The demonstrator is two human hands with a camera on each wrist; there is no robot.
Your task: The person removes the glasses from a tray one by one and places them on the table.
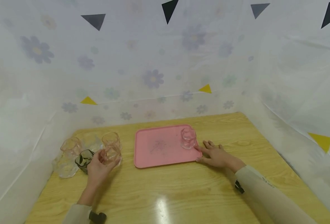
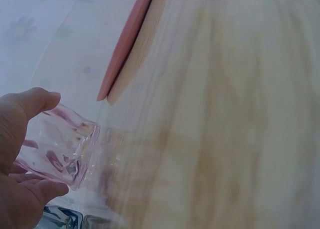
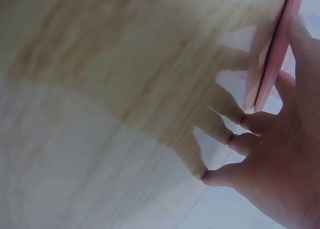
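Observation:
My left hand (image 1: 97, 171) grips a pale pink, wavy-sided glass (image 1: 112, 154) between thumb and fingers. In the left wrist view that glass (image 2: 62, 144) shows close over the tabletop, its reflection beside it. Just behind it stands another pinkish glass (image 1: 111, 138). A dark smoky glass (image 1: 83, 160) is left of the hand. On the right, my right hand (image 1: 216, 156) rests at the right edge of a pink tray (image 1: 153, 162), fingers spread, several fingertips on the table. A clear glass (image 1: 188, 139) stands on the tray near that edge.
Farther left stand a pinkish glass (image 1: 71, 145) and clear glasses (image 1: 67, 168), close together near the left curtain. White sheeting (image 1: 153, 105) with flowers and triangles encloses the back and sides of the wooden table (image 1: 142, 189).

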